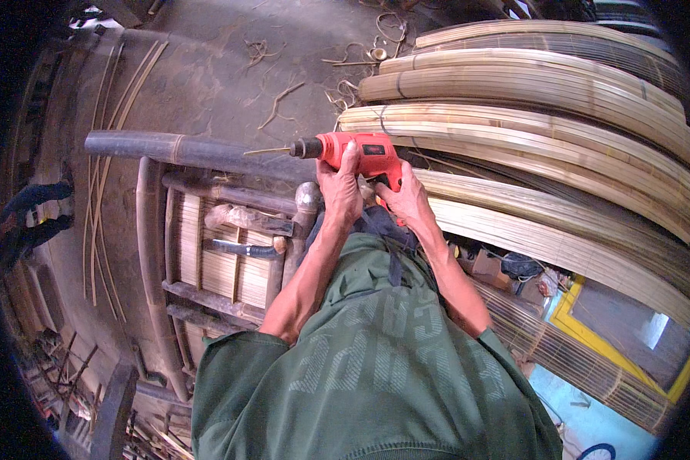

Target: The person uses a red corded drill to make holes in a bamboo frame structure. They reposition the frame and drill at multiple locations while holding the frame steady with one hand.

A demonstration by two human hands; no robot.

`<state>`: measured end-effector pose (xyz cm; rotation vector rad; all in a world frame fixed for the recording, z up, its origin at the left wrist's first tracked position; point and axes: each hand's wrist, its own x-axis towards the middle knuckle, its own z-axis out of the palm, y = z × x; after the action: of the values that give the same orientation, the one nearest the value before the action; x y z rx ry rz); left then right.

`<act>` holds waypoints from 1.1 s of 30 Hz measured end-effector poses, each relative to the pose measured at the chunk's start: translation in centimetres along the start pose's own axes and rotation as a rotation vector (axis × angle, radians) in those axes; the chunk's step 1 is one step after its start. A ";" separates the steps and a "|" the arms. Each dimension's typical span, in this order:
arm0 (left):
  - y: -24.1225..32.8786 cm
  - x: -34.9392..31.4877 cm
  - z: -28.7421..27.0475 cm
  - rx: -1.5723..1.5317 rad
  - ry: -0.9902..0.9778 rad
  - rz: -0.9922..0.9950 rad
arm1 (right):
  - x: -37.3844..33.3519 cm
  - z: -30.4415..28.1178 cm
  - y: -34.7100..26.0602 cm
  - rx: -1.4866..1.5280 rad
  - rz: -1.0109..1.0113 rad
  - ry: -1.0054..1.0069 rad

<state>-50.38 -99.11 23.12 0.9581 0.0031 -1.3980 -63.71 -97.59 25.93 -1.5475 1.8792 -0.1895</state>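
A red power drill (364,152) sits in both of my hands, its bit pointing left. My left hand (340,188) wraps the front of the drill body behind the black chuck. My right hand (408,201) grips the handle lower right. The bit tip hovers just above a dark bamboo pole (169,147) that forms the top of a bamboo frame (222,261) with slatted panels. My forearms come up from a green shirt at the bottom.
Stacks of split bamboo strips (529,115) curve across the right. A knife (241,248) and a wrapped tool lie on the frame's slats. Thin bamboo slivers (103,192) lie on the dirt floor at left. A yellow-framed panel (629,330) lies at lower right.
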 end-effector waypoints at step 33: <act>-1.1 0.8 -0.5 -0.005 0.170 0.054 | -1.7 1.6 -1.4 -0.184 -0.342 0.282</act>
<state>-50.85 -99.36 21.75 1.0629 0.1066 -1.2633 -61.59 -95.97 26.11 -2.0555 1.8682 -0.4162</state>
